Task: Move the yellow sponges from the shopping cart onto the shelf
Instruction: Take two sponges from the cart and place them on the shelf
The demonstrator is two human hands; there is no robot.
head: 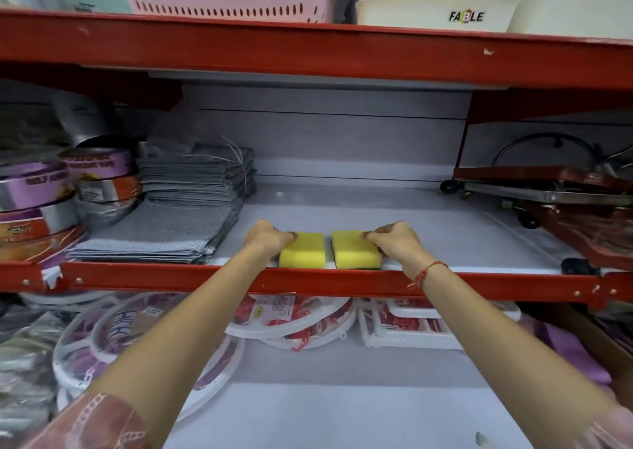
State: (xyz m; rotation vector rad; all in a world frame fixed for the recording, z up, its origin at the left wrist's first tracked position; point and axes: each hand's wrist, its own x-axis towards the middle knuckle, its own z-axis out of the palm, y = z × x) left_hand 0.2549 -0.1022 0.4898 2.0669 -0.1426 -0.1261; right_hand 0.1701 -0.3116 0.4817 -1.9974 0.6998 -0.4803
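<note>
Gripping 2 sponges point(302, 249) point(356, 250), fingertips hidden

Middle shelf point(428, 222): pale grey deck, red front rail. Directly on it, at the front edge near centre, two yellow sponges point(302, 249) side by side, narrow gap between. At left, stacked grey cloths point(178, 208), beside banded rolls of tape point(44, 201) at the far left. At right, red-framed metal trolleys point(561, 191) on small black wheels. Open deck between sponges and back panel.
</note>
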